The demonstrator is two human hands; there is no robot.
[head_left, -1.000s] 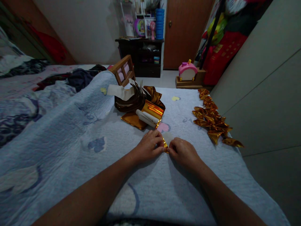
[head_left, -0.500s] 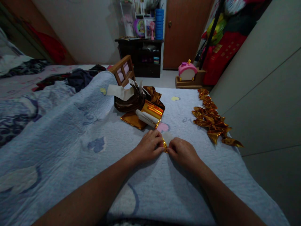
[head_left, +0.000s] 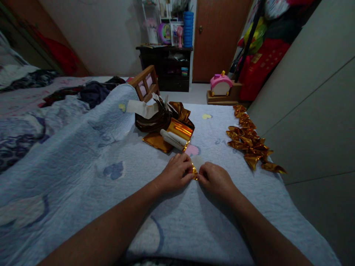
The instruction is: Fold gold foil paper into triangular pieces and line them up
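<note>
Between my two hands lies a sheet of gold foil paper (head_left: pixel 195 171), its edge folded over and its pale back showing at the far side. My left hand (head_left: pixel 179 170) is closed, thumb and fingers pinching the sheet's left part. From the other side my right hand (head_left: pixel 215 176) pinches the near right edge, fingers curled. Much of the sheet is hidden under the fingers. Just beyond my hands sits a stack of gold foil paper (head_left: pixel 155 120), dark at its sides, with several white-backed sheets sticking up. Along the bed's right edge lie several folded gold foil pieces (head_left: pixel 249 142) in a row.
A pale blue quilt (head_left: pixel 116 207) with heart prints covers the bed and rises in folds at the left. White cabinet panels (head_left: pixel 318 111) border the right. Past the bed's far edge stand a pink toy (head_left: pixel 221 84) and a dark shelf (head_left: pixel 163 68).
</note>
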